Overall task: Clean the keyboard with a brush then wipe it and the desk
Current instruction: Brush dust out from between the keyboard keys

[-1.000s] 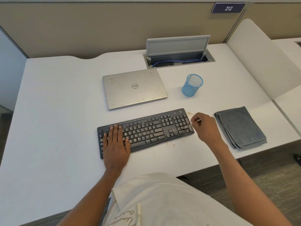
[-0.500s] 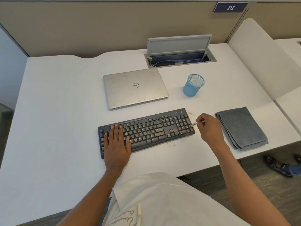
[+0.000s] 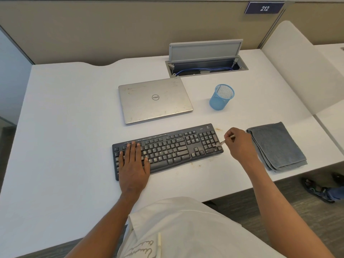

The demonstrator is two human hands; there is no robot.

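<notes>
Head view. Black keyboard (image 3: pixel 176 146) lies slightly askew at the centre of the white desk (image 3: pixel 65 127), its right end the farther from the person. Left hand (image 3: pixel 133 164), fingers straight and together, rests flat, palm down, on the keys at the keyboard's 9 o'clock end. Right hand (image 3: pixel 240 144), at the keyboard's 3 o'clock end, pinches a thin pale brush (image 3: pixel 223 142) between thumb and curled fingers; the brush tip touches the right edge of the numeric keypad. Brownish specks mark the desk just beyond the keyboard's far right corner and along its near edge at about 5 o'clock. Folded grey cloth (image 3: pixel 277 146) lies at 3 o'clock from the right hand, just beside it. Closed silver laptop (image 3: pixel 155 100) sits at 12 o'clock from the keyboard; blue mesh cup (image 3: pixel 221 96) stands upright at 1 o'clock. Cable hatch (image 3: pixel 205 51), lid raised, is set in the desk at 12 o'clock from the cup, a blue cable inside. Sign (image 3: pixel 264 8) reading 212 is fixed to the partition at 1 o'clock. Sandalled foot (image 3: pixel 316 189) shows on the floor at 4 o'clock.
</notes>
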